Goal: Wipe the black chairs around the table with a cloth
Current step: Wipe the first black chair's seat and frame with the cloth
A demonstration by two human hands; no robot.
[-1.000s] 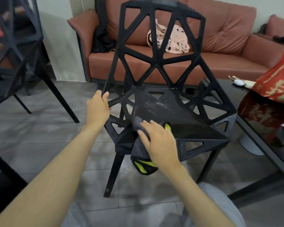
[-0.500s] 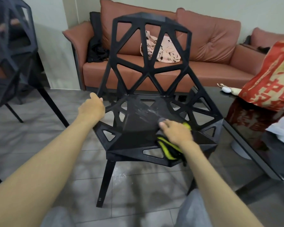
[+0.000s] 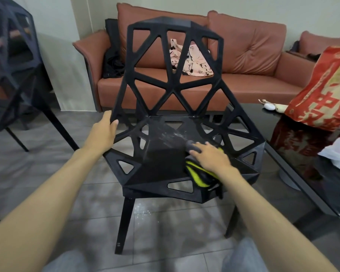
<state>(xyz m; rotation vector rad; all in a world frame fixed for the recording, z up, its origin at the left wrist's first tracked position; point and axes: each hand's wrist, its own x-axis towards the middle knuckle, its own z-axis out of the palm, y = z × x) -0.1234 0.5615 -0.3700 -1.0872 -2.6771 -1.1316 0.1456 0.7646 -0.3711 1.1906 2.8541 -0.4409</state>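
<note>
A black chair (image 3: 175, 89) with a lattice of triangular holes stands in front of me, its seat smeared with pale dusty streaks. My left hand (image 3: 103, 132) grips the left edge of the chair where seat meets back. My right hand (image 3: 211, 157) presses a dark grey and yellow cloth (image 3: 199, 176) flat on the right side of the seat; part of the cloth hangs over the front edge.
A second black chair (image 3: 10, 75) stands at the far left. A dark glass table (image 3: 302, 183) at the right carries a red printed bag (image 3: 326, 95). An orange-brown sofa (image 3: 253, 83) with clothes on it runs behind. Grey floor tiles lie below.
My right hand has slid the cloth from the seat's front left across to its right side. My left hand kept its grip on the chair's left edge.
</note>
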